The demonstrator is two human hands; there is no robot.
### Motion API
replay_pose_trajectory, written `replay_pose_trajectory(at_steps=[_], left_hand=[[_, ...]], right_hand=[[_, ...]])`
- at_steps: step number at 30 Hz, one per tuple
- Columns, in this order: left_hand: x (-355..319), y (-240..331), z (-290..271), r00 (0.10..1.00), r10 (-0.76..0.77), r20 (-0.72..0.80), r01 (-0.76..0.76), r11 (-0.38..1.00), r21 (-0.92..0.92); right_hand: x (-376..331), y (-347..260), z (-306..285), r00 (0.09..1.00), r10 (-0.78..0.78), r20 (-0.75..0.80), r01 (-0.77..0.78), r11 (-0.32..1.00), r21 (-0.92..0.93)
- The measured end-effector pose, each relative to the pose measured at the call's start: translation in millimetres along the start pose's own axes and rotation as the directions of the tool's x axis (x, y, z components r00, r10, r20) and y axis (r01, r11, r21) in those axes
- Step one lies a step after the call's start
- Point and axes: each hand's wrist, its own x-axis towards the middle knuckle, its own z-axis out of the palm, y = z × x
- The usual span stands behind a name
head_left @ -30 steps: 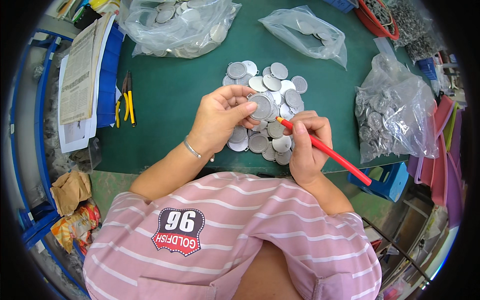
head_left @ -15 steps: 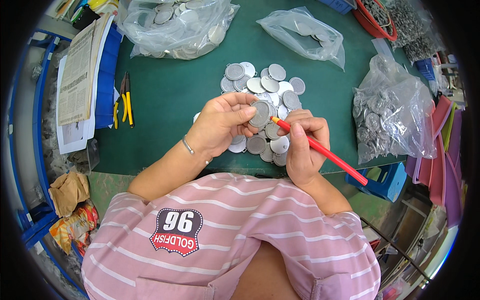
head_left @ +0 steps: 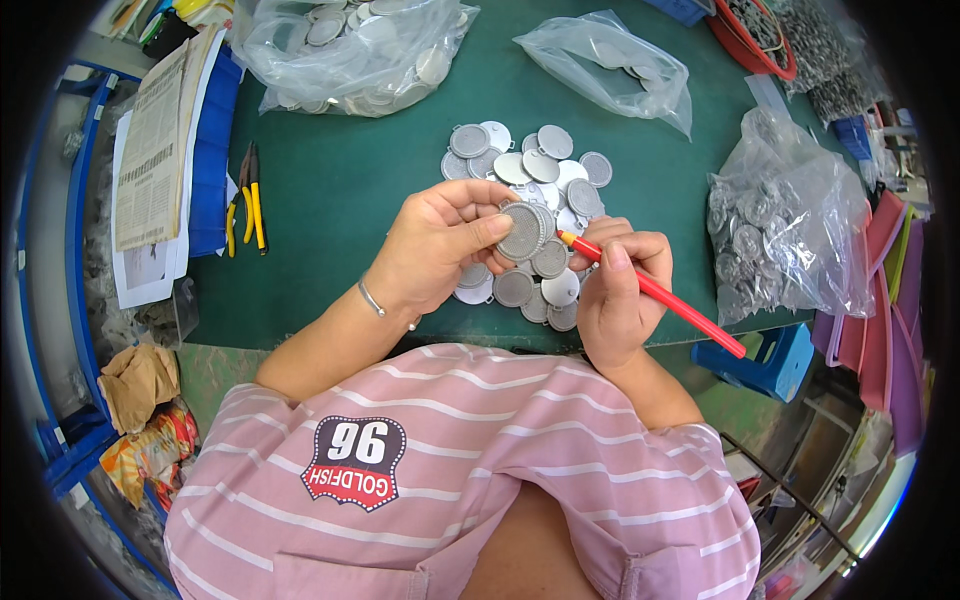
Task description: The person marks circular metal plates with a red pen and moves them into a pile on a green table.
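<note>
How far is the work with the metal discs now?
Nothing clearly finished shows. In hand: the left hand holds one mesh disc and the right hand points a red pencil at it. Left: the pile of discs on the green mat.

1. I count three clear plastic bags (head_left: 360, 50) on the tabletop (head_left: 330, 190).
2. One red pencil (head_left: 655, 293).
3. One pair of yellow-handled pliers (head_left: 247, 195).
4. Roughly twenty loose metal discs (head_left: 530, 170).
</note>
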Motion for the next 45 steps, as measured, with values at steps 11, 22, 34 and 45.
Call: replay_pose_trajectory(at_steps=[11, 22, 34, 45], left_hand=[[-1, 3, 5, 0.999, 0.038, -0.017, -0.037, 0.998, 0.05], [1, 3, 2, 0.99, -0.028, -0.136, 0.027, 1.0, -0.01], [0, 2, 5, 0.989, 0.033, -0.142, -0.029, 0.999, 0.026], [-1, 2, 5, 0.99, 0.07, -0.119, -0.066, 0.997, 0.034]], right_hand=[[-9, 3, 0, 0.975, 0.224, -0.004, -0.224, 0.975, -0.015], [-5, 3, 2, 0.999, 0.019, -0.031, -0.023, 0.993, -0.115], [-5, 2, -2, 0.993, -0.049, 0.105, 0.075, 0.964, -0.255], [-6, 4, 1, 0.999, -0.042, 0.028, 0.048, 0.961, -0.271]])
